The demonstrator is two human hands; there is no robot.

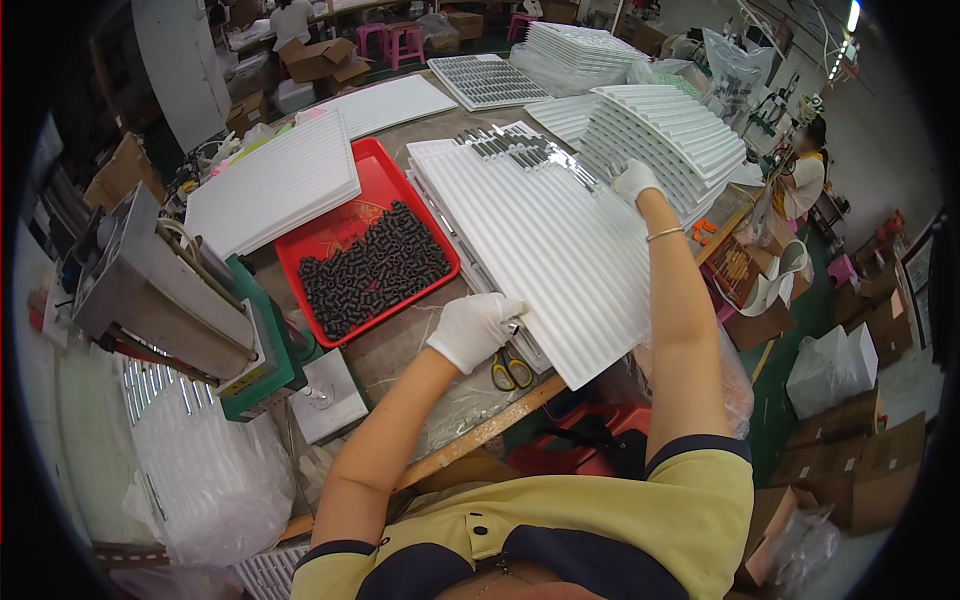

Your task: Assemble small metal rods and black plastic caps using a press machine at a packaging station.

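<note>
A white ribbed sheet (570,270) lies on top of a stack in front of me. Several slim metal rods with dark sections (525,150) rest across its far end. My left hand (470,333), in a white glove, is closed at the sheet's near left edge, and a small shiny end shows by its fingertips; what it belongs to is hidden. My right hand (636,182), gloved too, is at the far right edge beside the rods, fingers bent together; anything in them is too small to make out. Yellow-and-black scissors (511,371) lie below my left hand.
A red tray (452,262) of short black cylindrical pieces (375,270) stands left of the sheet. Farther left is a green-based machine (262,345). More white ribbed sheets (660,140) are stacked at the far right, others (280,185) behind the red tray. Another person (803,175) sits right.
</note>
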